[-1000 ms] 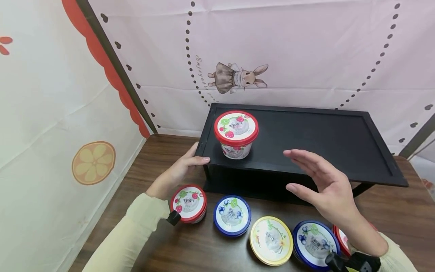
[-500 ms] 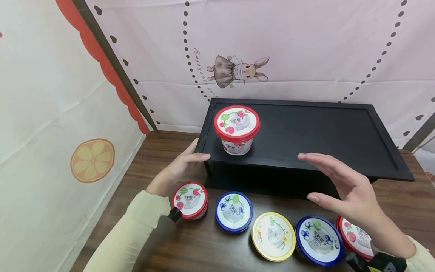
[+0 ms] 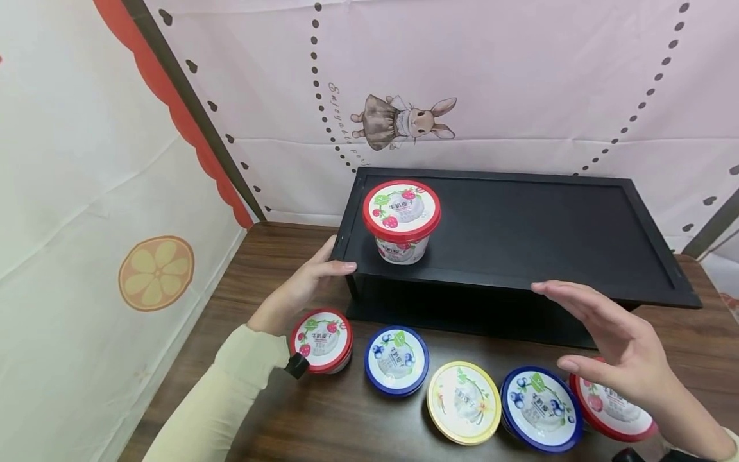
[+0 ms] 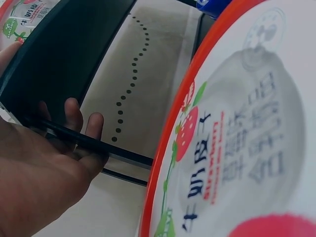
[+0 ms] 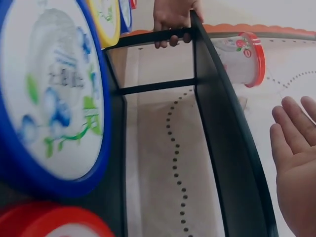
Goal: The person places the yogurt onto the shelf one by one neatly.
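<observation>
My left hand grips the left end of a black two-tier rack, its thumb lying on the top edge. In the left wrist view, the fingers curl around the rack's side bar. A red-lidded strawberry tub stands upright on the rack's top, near the left end. Before the rack's right front, my right hand hovers with fingers extended and thumb apart, holding nothing. It overlaps a red-lidded tub on the table. The right wrist view also has the open right hand beside the rack.
Along the rack's front, on the wooden table, stand a red-lidded tub, a blue-lidded tub, a yellow-lidded tub and another blue-lidded tub. Printed cloth hangs behind and at the left.
My right hand has moved right and slightly down, away from the rack's front, uncovering more of the right red-lidded tub. The left hand keeps its grip on the rack; the view has shifted slightly.
</observation>
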Motion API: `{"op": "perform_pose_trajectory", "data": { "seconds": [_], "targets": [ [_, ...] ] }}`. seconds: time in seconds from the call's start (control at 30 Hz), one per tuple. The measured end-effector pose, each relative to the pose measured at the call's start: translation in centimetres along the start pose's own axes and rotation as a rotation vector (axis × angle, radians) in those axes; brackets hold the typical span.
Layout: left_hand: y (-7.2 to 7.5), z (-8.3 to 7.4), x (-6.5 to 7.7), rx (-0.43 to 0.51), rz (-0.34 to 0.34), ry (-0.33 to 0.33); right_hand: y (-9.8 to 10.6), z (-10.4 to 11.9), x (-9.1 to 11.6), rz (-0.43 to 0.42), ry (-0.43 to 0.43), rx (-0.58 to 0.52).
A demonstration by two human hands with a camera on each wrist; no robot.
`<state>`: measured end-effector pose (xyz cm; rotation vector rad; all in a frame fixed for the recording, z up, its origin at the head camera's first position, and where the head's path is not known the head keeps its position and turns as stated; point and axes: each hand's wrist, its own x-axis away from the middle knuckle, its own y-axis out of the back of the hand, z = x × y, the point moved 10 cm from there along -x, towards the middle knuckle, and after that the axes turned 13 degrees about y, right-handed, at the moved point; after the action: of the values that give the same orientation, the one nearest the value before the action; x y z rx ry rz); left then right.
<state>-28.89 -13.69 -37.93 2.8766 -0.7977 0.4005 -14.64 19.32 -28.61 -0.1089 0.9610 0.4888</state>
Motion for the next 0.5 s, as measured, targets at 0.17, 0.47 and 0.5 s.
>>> {"op": "perform_pose_trajectory", "data": {
  "seconds": [0.17, 0.47, 0.5],
  "targets": [
    [0.0, -0.1, 0.0, 0.002, 0.0, -0.003, 0.5, 0.0, 1.0, -0.009, -0.022, 0.014],
    [0.0, -0.1, 0.2, -0.013, -0.011, 0.006, 1.9, 0.0, 2.2, -0.059, -0.083, 0.097],
    [0.1, -0.1, 0.2, -0.011, -0.012, 0.005, 1.9, 0.0, 2.2, -0.054, -0.075, 0.091]
  ]
}}
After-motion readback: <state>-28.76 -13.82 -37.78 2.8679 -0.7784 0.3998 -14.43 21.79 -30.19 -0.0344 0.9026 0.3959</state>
